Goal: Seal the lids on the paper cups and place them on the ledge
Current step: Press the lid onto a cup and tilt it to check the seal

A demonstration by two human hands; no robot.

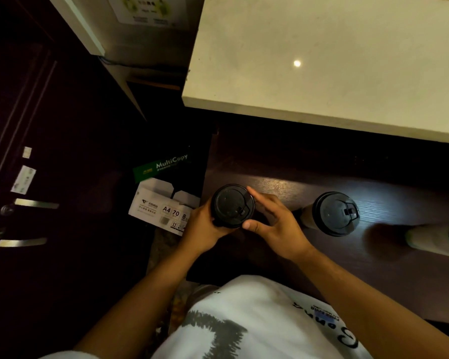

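**Watch the lid seat before you lift toward the ledge**

The pale ledge (322, 60) stands above and behind the dark wooden counter (373, 268), so any cup has to travel up and over its front edge; clip that edge and a loosely capped cup could spill.

A second cup (333, 213) with its black lid on stands well to the right of your hands, and a third (436, 239) lies partly out of frame at the right edge. A sweep of your right arm could knock either.

Your left hand (205, 226) wraps the cup (232, 206) you are working on, closed around its side. Your right hand (272, 224) is half open, thumb and fingers touching the lid's (231, 203) rim but not clamped on it. Whether the lid is fully snapped down cannot be told from here. Uneven pressing could leave one side proud, and squeezing the paper wall hard could buckle it.
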